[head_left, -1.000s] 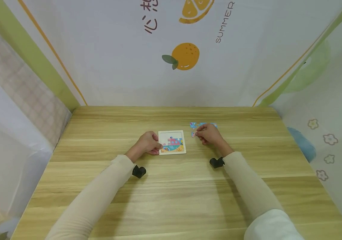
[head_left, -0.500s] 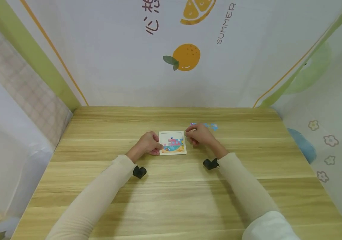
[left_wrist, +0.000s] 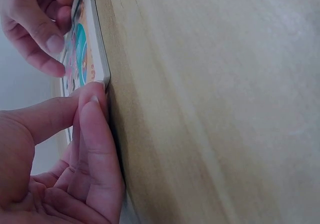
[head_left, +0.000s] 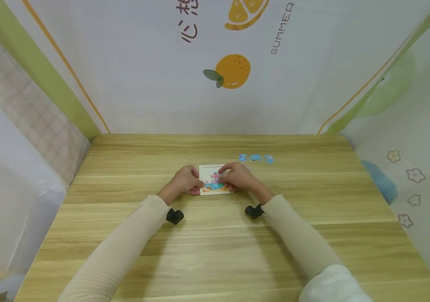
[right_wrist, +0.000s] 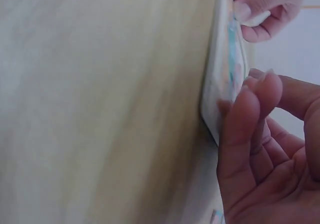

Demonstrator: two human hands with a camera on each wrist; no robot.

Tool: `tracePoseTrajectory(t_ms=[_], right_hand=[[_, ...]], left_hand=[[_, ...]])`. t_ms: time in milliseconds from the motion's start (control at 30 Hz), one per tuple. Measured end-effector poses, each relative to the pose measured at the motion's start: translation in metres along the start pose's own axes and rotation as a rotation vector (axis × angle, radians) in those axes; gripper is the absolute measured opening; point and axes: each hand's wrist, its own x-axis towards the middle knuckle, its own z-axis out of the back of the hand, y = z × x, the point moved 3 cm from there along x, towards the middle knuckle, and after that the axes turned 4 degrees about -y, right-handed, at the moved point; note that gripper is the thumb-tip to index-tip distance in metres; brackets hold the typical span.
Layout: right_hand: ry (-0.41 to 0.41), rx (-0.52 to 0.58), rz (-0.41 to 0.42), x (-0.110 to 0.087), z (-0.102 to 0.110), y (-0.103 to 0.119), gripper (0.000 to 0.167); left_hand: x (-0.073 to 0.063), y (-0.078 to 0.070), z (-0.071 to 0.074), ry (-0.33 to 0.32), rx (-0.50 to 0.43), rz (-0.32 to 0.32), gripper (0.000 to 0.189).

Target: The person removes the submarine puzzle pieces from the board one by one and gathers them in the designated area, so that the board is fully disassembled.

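Observation:
A square, white-rimmed jigsaw puzzle board (head_left: 211,167) lies on the table, partly filled with a teal, orange and pink picture along its lower part. My left hand (head_left: 187,179) grips its left edge between thumb and fingers; the left wrist view shows this pinch at a corner of the board (left_wrist: 102,59). Over the right part of the board, my right hand (head_left: 237,175) has thumb and index finger on either side of a small puzzle piece, largely hidden by the fingers. In the right wrist view, the right fingers (right_wrist: 242,114) cover part of the board.
Several loose blue puzzle pieces (head_left: 255,157) lie in a row on the wooden table (head_left: 215,243), behind and right of the board. A white cloth with fruit prints (head_left: 154,92) hangs at the table's back edge. Dark wrist cameras (head_left: 175,216) sit below both hands.
My right hand has moved left from the loose pieces to over the board, carrying a small pink piece. The left hand and board have stayed in place.

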Motion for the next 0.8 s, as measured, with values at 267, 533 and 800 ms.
tracePoseTrajectory(t_ms=[267, 533, 800], right_hand=[[0.002, -0.038, 0.005, 0.0038, -0.0063, -0.0024, 0.026], [0.038, -0.071, -0.006, 0.0067, -0.0056, 0.0019, 0.028], [0.112, -0.057, -0.027, 0.0103, -0.0010, 0.0020, 0.024]], left_hand=[[0.0003, -0.0001, -0.0003, 0.002, 0.006, 0.010, 0.034], [-0.0021, -0.0026, 0.0019, 0.001, 0.021, 0.022, 0.034], [0.0005, -0.0014, 0.0007, 0.009, 0.014, 0.028, 0.034]])
